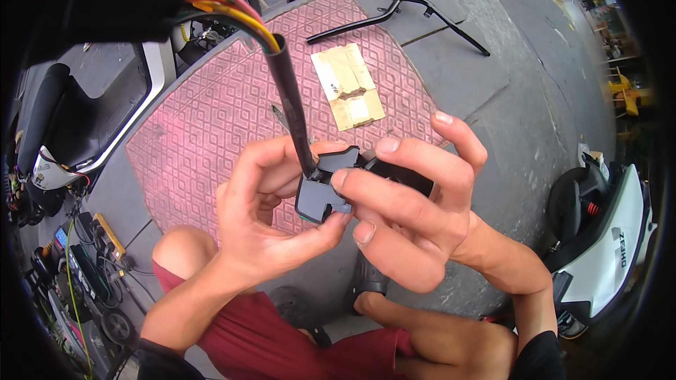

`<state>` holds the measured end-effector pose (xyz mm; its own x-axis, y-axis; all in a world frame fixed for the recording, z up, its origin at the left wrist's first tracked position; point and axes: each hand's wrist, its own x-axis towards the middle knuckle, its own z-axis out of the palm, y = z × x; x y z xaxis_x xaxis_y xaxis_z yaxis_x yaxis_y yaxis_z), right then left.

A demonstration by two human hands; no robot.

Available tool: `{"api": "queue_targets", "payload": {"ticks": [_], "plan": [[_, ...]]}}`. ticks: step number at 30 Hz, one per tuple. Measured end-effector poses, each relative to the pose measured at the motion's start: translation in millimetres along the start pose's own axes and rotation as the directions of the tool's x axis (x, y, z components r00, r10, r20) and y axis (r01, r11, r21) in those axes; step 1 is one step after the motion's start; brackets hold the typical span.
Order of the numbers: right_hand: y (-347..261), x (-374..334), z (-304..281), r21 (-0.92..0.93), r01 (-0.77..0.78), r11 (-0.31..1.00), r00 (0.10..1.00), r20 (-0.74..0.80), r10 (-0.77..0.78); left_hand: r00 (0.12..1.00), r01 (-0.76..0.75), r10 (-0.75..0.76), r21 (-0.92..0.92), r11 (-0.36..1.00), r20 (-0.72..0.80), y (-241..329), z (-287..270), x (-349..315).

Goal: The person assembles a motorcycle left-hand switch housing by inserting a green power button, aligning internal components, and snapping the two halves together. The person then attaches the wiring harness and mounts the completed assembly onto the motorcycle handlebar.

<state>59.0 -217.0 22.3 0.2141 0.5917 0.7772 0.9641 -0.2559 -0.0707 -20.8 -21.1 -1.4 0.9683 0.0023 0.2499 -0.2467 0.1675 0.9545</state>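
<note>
Above the mat, between my hands, is a black plastic handlebar switch housing [313, 197] with an opening in its middle. My left hand [264, 200] is closed round its left side, thumb along the lower edge and fingers behind. My right hand [415, 211] presses a fingertip on its top, and the other fingers curl round its right end, where a dark part [401, 174] shows between them. A black cable sleeve [290, 95] rises from the housing. Yellow, orange and pink wires [229, 8] leave its top toward a blurred black block [120, 3] close to the camera.
Beneath lies a pink patterned mat [211, 119] with a torn cardboard piece [348, 91] on it. A black handlebar [394, 10] rests beyond. Scooters flank me, a black seat [46, 123] at left and a white body panel [609, 243] at right. Cables and tools [98, 260] lie at lower left.
</note>
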Motion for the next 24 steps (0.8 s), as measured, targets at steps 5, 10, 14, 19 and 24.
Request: {"api": "queue_targets", "payload": {"ticks": [5, 10, 14, 19, 24], "plan": [[14.5, 12.7, -5.3, 0.188, -0.158, 0.969, 0.987, 0.035, 0.154, 0.983, 0.165, -0.181, -0.241, 0.956, -0.045, 7.9, -0.4, 2.8], [19.0, 9.5, -6.3, 0.204, -0.216, 0.955, 0.976, 0.057, 0.208, 0.969, 0.196, -0.237, -0.37, 0.908, -0.069, 8.1, 3.7, 2.7], [15.3, 12.5, -6.0, 0.244, -0.28, 0.929, 0.959, 0.11, 0.26, 0.918, 0.339, -0.395, -0.501, 0.796, -0.007, 11.8, -4.2, 7.1], [16.3, 22.5, -12.9, 0.266, -0.36, 0.894, 0.926, 0.221, 0.307, 0.894, 0.41, -0.442, -0.538, 0.737, 0.075, 12.6, -8.5, 10.3], [16.7, 33.5, -14.6, 0.232, -0.35, 0.908, 0.909, 0.317, 0.269, 0.874, 0.45, -0.473, -0.55, 0.704, 0.111, 13.6, -8.3, 14.1]]}}
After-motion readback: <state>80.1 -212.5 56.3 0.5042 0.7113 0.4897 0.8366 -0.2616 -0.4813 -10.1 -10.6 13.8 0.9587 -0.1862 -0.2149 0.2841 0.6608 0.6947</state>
